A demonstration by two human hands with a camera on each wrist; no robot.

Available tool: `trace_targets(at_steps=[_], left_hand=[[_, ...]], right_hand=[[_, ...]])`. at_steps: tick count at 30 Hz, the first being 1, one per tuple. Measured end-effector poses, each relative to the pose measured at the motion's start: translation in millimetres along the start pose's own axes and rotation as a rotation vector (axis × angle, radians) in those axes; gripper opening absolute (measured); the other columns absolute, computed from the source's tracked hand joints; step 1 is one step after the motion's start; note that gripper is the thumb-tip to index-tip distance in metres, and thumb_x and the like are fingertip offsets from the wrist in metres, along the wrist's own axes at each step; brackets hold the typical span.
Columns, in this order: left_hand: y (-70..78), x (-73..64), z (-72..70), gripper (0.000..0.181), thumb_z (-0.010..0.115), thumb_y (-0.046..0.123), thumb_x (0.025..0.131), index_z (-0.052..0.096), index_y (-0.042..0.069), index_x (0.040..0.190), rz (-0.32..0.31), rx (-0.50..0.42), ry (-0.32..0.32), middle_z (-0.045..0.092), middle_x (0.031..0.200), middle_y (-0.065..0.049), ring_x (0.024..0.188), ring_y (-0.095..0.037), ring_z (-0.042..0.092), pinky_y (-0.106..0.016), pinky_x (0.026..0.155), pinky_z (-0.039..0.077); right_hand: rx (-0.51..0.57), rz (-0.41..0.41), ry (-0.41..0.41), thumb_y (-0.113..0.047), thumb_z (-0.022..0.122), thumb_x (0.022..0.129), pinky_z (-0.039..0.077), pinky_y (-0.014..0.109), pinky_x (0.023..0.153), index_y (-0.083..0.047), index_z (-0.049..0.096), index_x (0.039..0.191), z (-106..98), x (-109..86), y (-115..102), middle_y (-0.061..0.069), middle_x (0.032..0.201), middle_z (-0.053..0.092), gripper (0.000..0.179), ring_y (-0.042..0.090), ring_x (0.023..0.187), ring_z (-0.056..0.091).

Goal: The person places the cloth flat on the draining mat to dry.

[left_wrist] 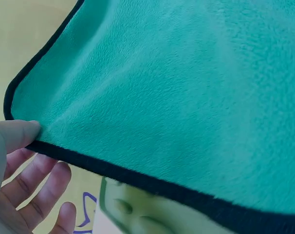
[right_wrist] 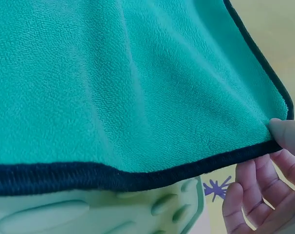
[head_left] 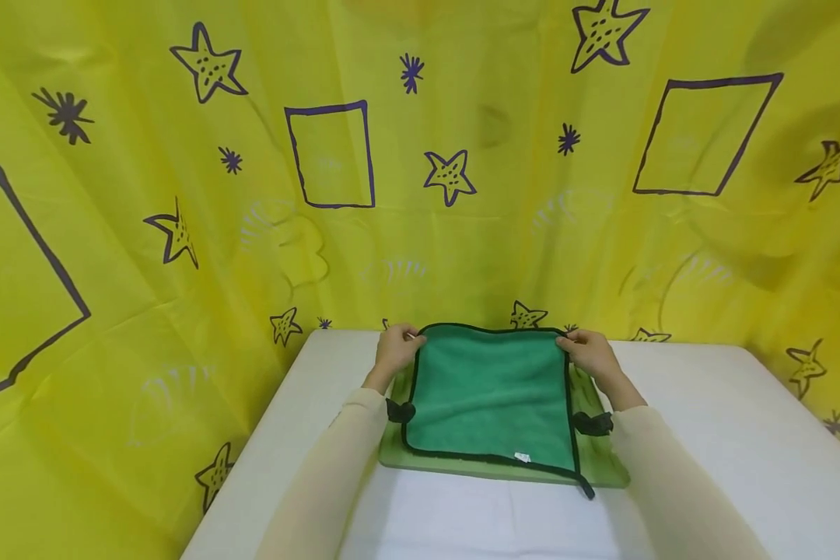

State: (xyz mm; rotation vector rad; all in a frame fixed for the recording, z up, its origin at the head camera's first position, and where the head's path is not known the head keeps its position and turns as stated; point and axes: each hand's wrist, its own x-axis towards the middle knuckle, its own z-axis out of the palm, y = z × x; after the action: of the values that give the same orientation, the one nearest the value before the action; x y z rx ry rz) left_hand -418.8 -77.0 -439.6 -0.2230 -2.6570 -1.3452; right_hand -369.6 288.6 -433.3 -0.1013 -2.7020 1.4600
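A green cloth (head_left: 493,397) with a black bound edge is spread out between both hands, over a green board (head_left: 455,467). Its far left corner is pinched between thumb and fingers of my left hand (head_left: 396,348). My right hand (head_left: 591,351) pinches the far right corner the same way. In the left wrist view the cloth (left_wrist: 152,97) shows shallow folds running from the pinched corner. The right wrist view has the cloth (right_wrist: 138,87) with a soft crease, and the board (right_wrist: 45,214) with oval dimples below it. A small white label (head_left: 523,457) and a black loop (head_left: 586,487) sit at the near edge.
The board lies on a white table (head_left: 707,420). Behind and to both sides hangs a yellow curtain (head_left: 420,257) printed with purple stars and frames, close to the table's far edge. Black straps (head_left: 593,424) are round both wrists.
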Motion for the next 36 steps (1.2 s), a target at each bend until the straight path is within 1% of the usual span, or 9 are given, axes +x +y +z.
trace_targets(at_steps=[4,8,15,19,22,25,29,34,36], left_hand=[[-3.5,0.3,4.5,0.023,0.068,0.026,0.099,0.074,0.006,0.109,-0.023,-0.021,0.044,0.071,0.094,-0.011,0.077,-0.021,0.063,-0.031,0.065,0.049],[-1.4,2.3,8.4,0.023,0.068,0.028,0.099,0.074,0.009,0.110,-0.023,-0.027,0.087,0.071,0.092,-0.010,0.074,-0.020,0.062,-0.030,0.063,0.047],[6.1,7.7,13.4,0.020,0.067,0.028,0.100,0.073,0.011,0.108,-0.005,-0.025,0.121,0.069,0.087,-0.008,0.066,-0.019,0.059,-0.030,0.057,0.045],[7.4,9.3,16.9,0.017,0.067,0.028,0.100,0.072,0.013,0.107,-0.009,-0.006,0.124,0.068,0.085,-0.006,0.064,-0.018,0.058,-0.030,0.056,0.044],[6.3,9.4,20.4,0.016,0.068,0.027,0.099,0.072,0.013,0.107,-0.010,0.011,0.127,0.068,0.085,-0.006,0.063,-0.018,0.058,-0.030,0.055,0.044],[4.0,8.7,25.2,0.017,0.068,0.027,0.099,0.072,0.013,0.108,-0.002,0.039,0.105,0.069,0.086,-0.007,0.063,-0.019,0.059,-0.030,0.055,0.044],[1.1,5.6,28.8,0.017,0.069,0.024,0.099,0.071,0.014,0.113,0.015,0.127,0.027,0.072,0.091,-0.008,0.067,-0.020,0.062,-0.030,0.058,0.046],[-6.5,-0.8,25.3,0.027,0.069,0.019,0.097,0.068,0.016,0.124,0.008,0.235,-0.069,0.073,0.096,-0.007,0.075,-0.021,0.064,-0.034,0.064,0.049],[-10.6,-3.6,22.4,0.032,0.070,0.018,0.096,0.067,0.015,0.128,0.012,0.237,-0.095,0.073,0.096,-0.009,0.077,-0.022,0.065,-0.036,0.066,0.051]], right_hand=[[0.010,0.008,0.013,-0.034,0.049,0.108,0.047,0.057,0.102,0.007,0.054,0.131,4.5,3.2,0.9,0.033,0.148,0.046,0.048,0.048,0.123,0.056],[-0.031,-0.025,0.076,-0.034,0.051,0.107,0.048,0.056,0.096,0.007,0.056,0.132,7.2,5.4,-3.9,0.033,0.141,0.052,0.049,0.049,0.124,0.053],[-0.078,-0.046,0.166,-0.032,0.054,0.106,0.049,0.040,0.077,0.006,0.061,0.130,10.9,11.9,-16.7,0.029,0.122,0.059,0.046,0.039,0.103,0.057],[-0.078,-0.053,0.177,-0.031,0.056,0.105,0.047,0.032,0.068,0.005,0.064,0.126,13.7,16.4,-18.5,0.025,0.112,0.063,0.042,0.030,0.090,0.058],[-0.086,-0.055,0.159,-0.031,0.056,0.105,0.048,0.030,0.064,0.005,0.064,0.125,16.5,18.6,-16.8,0.025,0.108,0.064,0.042,0.027,0.084,0.059],[-0.111,-0.048,0.133,-0.030,0.055,0.106,0.052,0.036,0.070,0.007,0.062,0.127,18.9,18.7,-12.9,0.029,0.114,0.064,0.043,0.033,0.090,0.062],[-0.155,-0.039,0.063,-0.028,0.052,0.107,0.054,0.047,0.082,0.010,0.059,0.129,21.6,16.6,-4.1,0.034,0.123,0.061,0.044,0.045,0.104,0.061],[-0.190,-0.036,-0.047,-0.024,0.054,0.105,0.054,0.048,0.083,0.009,0.060,0.128,22.2,16.3,13.3,0.035,0.124,0.061,0.041,0.043,0.104,0.062],[-0.202,-0.044,-0.076,-0.023,0.055,0.104,0.053,0.046,0.082,0.009,0.060,0.128,20.1,14.7,20.0,0.034,0.123,0.062,0.040,0.042,0.104,0.062]])
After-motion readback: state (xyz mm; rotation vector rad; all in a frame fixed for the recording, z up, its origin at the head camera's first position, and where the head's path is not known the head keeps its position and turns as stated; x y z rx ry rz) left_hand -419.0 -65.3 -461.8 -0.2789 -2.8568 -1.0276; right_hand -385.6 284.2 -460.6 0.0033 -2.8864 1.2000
